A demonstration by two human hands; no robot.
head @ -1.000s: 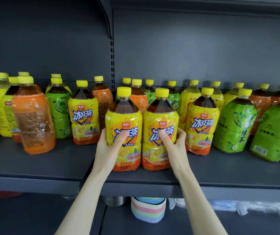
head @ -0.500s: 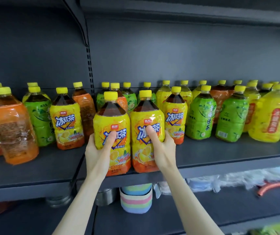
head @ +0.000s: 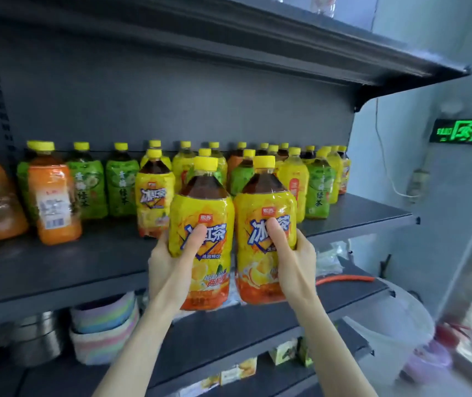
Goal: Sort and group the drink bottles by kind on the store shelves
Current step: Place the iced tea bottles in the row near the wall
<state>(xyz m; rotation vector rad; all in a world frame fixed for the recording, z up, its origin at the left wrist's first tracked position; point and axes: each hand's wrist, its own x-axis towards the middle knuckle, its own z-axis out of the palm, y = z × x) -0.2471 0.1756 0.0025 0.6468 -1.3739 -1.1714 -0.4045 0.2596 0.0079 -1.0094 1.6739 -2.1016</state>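
Head view. The left hand (head: 171,270) grips one yellow-labelled iced-tea bottle (head: 203,224). The right hand (head: 292,262) grips a second iced-tea bottle (head: 263,224). Both are upright, side by side, held off the shelf (head: 57,293) before its front edge.

Step judged: carrying a matched pair. The next move calls for setting both beside the standing iced-tea bottle (head: 154,196), clear of the green-tea bottles (head: 121,184) nearby.
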